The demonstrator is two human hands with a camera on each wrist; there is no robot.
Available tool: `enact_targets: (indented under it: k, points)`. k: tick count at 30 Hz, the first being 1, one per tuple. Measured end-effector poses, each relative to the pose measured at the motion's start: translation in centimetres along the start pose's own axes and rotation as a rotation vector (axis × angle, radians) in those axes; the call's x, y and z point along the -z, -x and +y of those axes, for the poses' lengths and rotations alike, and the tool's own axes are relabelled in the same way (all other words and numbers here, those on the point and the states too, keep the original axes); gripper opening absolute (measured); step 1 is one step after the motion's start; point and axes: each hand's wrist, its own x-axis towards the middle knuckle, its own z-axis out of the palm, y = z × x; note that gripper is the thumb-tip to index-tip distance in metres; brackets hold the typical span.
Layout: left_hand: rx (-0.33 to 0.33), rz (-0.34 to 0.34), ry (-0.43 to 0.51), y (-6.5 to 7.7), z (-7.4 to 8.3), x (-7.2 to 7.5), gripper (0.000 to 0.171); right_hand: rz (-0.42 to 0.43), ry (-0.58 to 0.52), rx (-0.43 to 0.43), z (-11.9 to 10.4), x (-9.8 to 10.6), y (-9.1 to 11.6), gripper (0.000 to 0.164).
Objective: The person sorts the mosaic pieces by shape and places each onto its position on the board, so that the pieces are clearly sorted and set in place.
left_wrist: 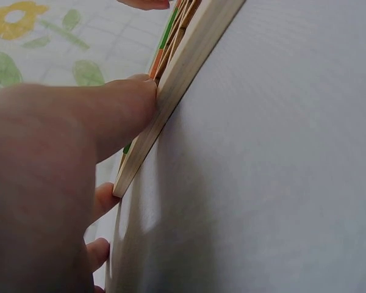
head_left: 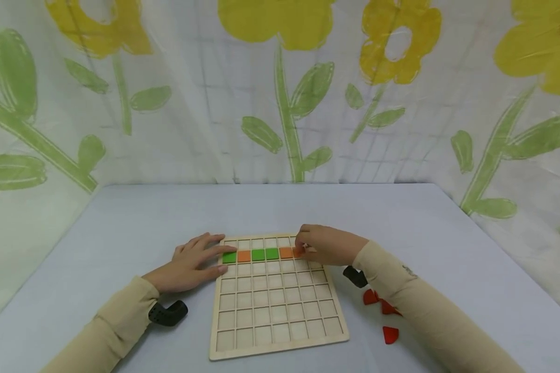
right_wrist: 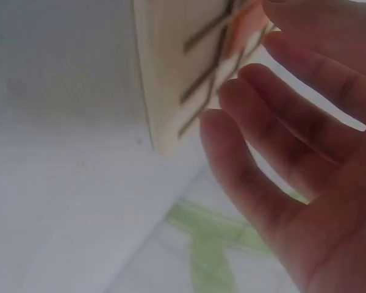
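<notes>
A wooden grid board (head_left: 280, 346) lies on the table, with a row of green and orange square tiles along its second row from the far side. My left hand (head_left: 191, 264) rests on the board's left edge, fingers spread and fairly straight; its index fingertip touches the leftmost green tile (head_left: 229, 257). In the left wrist view, the thumb (left_wrist: 125, 107) presses the board's side. My right hand (head_left: 329, 245) pinches an orange tile (head_left: 298, 252) at the row's right end, thumb and index finger at it. The right wrist view shows its other fingers (right_wrist: 232, 159) loosely bent beside the board.
Several red pieces (head_left: 390, 334) lie right of the board, some partly behind the right sleeve (head_left: 429, 305). A black wrist device (head_left: 168, 313) sits at the left wrist, another (head_left: 355, 276) at the right. Behind the white table (head_left: 168, 207) hangs a flower-patterned curtain (head_left: 182, 140).
</notes>
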Motion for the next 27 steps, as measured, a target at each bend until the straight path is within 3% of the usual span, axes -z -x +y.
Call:
enact_targets:
  k: [4,9,13,21,27]
  points:
    - [0.001,-0.013,-0.017,-0.2,0.0,-0.2,0.045,0.035,0.040,-0.039,0.3,0.7,2.2,0.016]
    - [-0.003,-0.013,-0.027,-0.4,0.0,-0.3,0.045,0.073,0.124,-0.194,1.0,1.4,5.7,0.017]
    - [0.001,-0.016,-0.032,-0.2,0.1,-0.1,0.045,0.003,0.113,-0.344,2.1,1.4,7.8,0.018]
    - [0.016,-0.008,-0.042,0.1,0.3,0.1,0.044,-0.140,-0.016,-0.578,3.0,1.4,8.8,0.026]
    - [0.029,-0.015,-0.037,0.1,0.5,0.1,0.044,-0.183,-0.042,-0.636,2.7,1.5,9.0,0.028]
